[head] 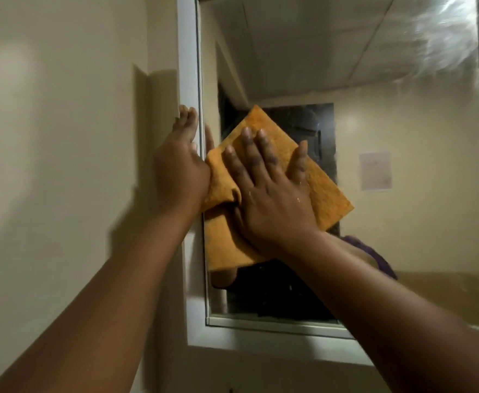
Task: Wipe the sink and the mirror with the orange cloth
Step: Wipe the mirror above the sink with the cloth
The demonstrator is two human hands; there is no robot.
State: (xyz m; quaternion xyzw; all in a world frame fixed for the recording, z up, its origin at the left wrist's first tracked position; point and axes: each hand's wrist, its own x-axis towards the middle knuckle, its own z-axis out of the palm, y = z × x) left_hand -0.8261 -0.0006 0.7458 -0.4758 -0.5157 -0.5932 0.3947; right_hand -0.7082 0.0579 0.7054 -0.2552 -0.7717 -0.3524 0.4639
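The orange cloth (322, 191) lies flat against the left part of the mirror (402, 137). My right hand (272, 194) is spread flat on the cloth, fingers apart, pressing it to the glass. My left hand (180, 168) rests on the mirror's white left frame (188, 66), fingers pointing up, its palm edge touching the cloth's left side. Part of the cloth hangs folded under my right hand. The sink is out of view.
A cream wall (62, 137) runs along the left of the mirror. The glass reflects a ceiling, a dark doorway and a paper on the far wall. A smeared bright patch (445, 32) sits at the mirror's top right. The white lower frame (261, 336) juts out.
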